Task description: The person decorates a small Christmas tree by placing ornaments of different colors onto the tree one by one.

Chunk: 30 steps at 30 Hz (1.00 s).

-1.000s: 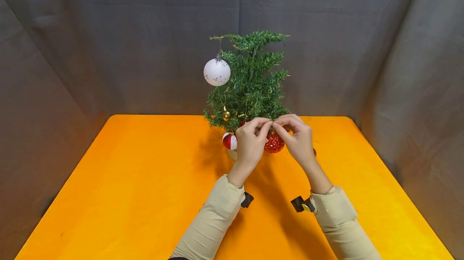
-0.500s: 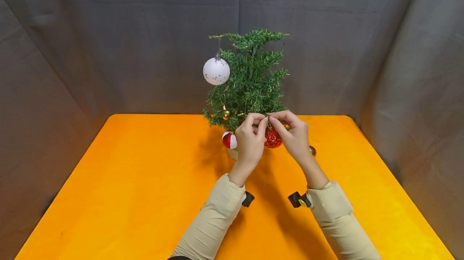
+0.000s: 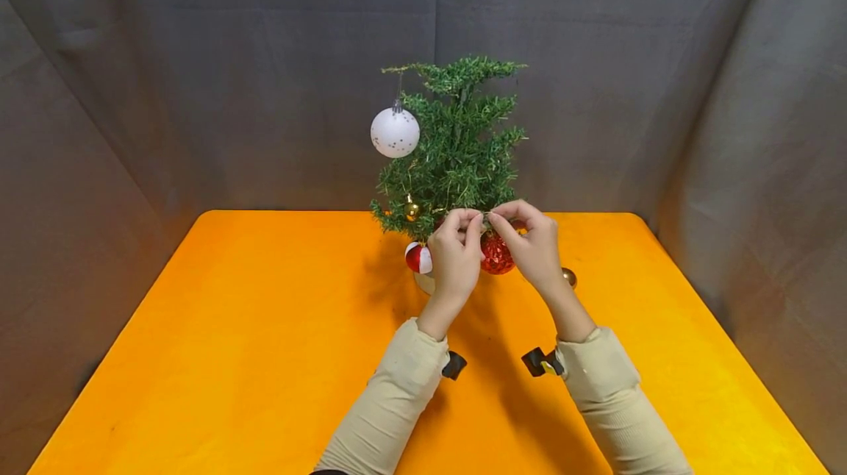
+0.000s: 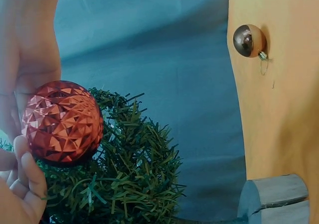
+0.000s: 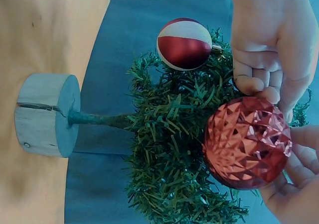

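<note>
A red faceted bauble [image 3: 498, 253] hangs below both hands, in front of the lower branches of a small artificial Christmas tree [image 3: 456, 144]. My left hand [image 3: 455, 262] and my right hand [image 3: 533, 248] meet fingertip to fingertip above it, thumbs against index fingers. Between them they pinch the bauble's thin hanging loop [image 3: 486, 215]. Whether a twig is also caught there cannot be told. In the left wrist view the faceted bauble [image 4: 64, 123] shows large, and in the right wrist view the same bauble [image 5: 249, 143] lies between both hands.
A white bauble [image 3: 395, 132], a small gold bauble [image 3: 412, 208] and a red-and-white bauble [image 3: 418, 258] hang on the tree's left side. A shiny gold-brown bauble [image 4: 250, 41] lies on the orange table [image 3: 265, 328]. The tree's round wooden base [image 5: 47, 114] stands behind the hands.
Both hands have shifted slightly left and away from the body, the right hand more, with the red bauble moving along. The gold-brown bauble on the table has come out from behind the right wrist.
</note>
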{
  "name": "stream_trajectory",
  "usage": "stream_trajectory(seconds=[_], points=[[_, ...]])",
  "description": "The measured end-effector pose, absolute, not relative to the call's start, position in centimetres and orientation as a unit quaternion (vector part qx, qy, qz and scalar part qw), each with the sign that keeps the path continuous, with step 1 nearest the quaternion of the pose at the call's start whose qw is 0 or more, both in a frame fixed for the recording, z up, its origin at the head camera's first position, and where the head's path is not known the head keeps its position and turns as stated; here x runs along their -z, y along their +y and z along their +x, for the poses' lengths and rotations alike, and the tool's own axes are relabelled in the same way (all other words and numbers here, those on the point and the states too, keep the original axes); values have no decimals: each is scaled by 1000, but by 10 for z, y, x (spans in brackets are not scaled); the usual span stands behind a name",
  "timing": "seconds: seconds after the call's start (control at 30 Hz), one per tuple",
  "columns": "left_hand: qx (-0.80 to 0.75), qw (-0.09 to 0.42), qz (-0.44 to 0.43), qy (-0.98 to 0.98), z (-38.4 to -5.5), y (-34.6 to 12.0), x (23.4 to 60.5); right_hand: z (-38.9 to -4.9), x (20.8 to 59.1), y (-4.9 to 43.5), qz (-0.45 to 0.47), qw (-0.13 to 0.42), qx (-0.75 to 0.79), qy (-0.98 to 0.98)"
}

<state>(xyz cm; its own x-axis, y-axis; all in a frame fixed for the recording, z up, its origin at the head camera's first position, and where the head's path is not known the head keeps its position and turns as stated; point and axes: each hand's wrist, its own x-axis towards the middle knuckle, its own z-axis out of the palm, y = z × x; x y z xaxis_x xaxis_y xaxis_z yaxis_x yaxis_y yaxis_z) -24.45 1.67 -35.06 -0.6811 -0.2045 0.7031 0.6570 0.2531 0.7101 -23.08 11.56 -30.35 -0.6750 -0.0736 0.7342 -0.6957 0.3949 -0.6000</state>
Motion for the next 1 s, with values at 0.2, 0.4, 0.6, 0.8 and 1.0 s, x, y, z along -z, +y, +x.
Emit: stream_trajectory(seconds=[0.2, 0.4, 0.6, 0.8, 1.0], points=[[562, 373, -149, -723, -245, 17, 350, -247, 317, 124, 225, 305, -496, -781], [520, 389, -125, -750, -245, 16, 348, -257, 326, 130, 218, 294, -485, -794], [492, 387, -100, -774, -243, 17, 347, -256, 327, 130, 219, 297, -464, -805], [486, 380, -103, -780, -242, 18, 348, -254, 329, 133, 223, 296, -448, -814], [474, 390, -113, -781, -243, 18, 349, -251, 329, 136, 255, 290, -440, -811]])
